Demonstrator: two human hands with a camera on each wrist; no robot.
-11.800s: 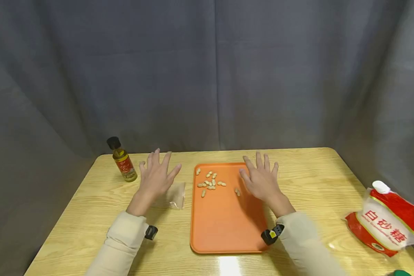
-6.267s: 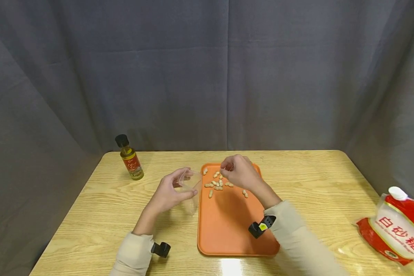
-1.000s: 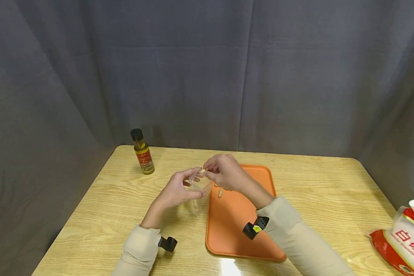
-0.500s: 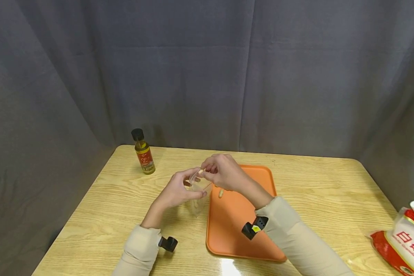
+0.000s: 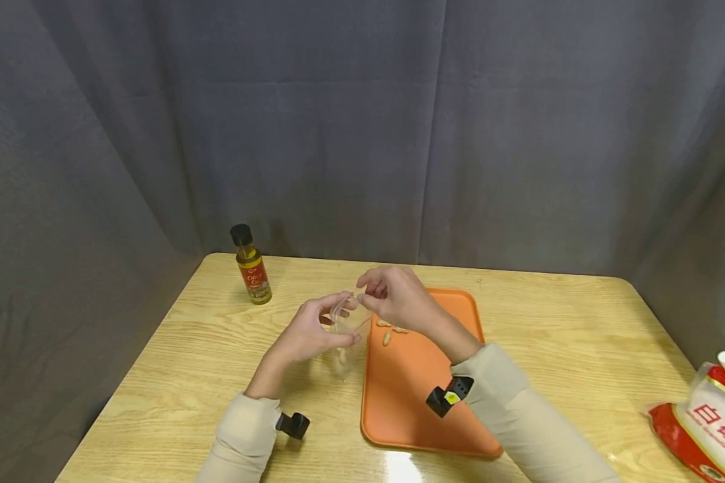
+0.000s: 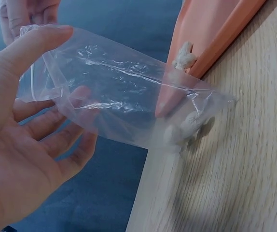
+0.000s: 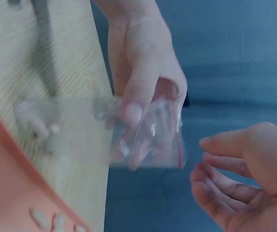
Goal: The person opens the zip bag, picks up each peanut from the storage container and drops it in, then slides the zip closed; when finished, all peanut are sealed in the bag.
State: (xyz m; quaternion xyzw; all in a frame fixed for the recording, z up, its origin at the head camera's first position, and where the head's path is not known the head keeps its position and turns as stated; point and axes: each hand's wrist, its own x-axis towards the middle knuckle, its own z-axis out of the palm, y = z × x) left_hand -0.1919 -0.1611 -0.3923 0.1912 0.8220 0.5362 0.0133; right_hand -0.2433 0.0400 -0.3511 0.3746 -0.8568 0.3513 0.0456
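My left hand (image 5: 308, 332) holds a clear zip-lock bag (image 6: 124, 79) near its mouth, thumb on one side and fingers on the other. The bag hangs over the table beside the orange tray (image 5: 425, 416). A few peanuts (image 6: 191, 123) lie in its bottom corner. My right hand (image 5: 399, 298) is just off the bag's mouth. In the right wrist view its thumb and fingers are loosely bent, with nothing between them. Several peanuts (image 5: 387, 339) show on the tray; my right hand and forearm cover part of it in the head view.
An olive oil bottle (image 5: 255, 275) with a black cap stands at the table's back left. A red and white sugar bag (image 5: 709, 416) with a white cap lies at the far right. Grey curtain (image 5: 314, 134) hangs behind the wooden table (image 5: 199, 362).
Half a second ago my right hand pinched a peanut at the bag's mouth; now it has let go and drawn slightly right. Earlier the bag lay flat on the table and both hands were spread.
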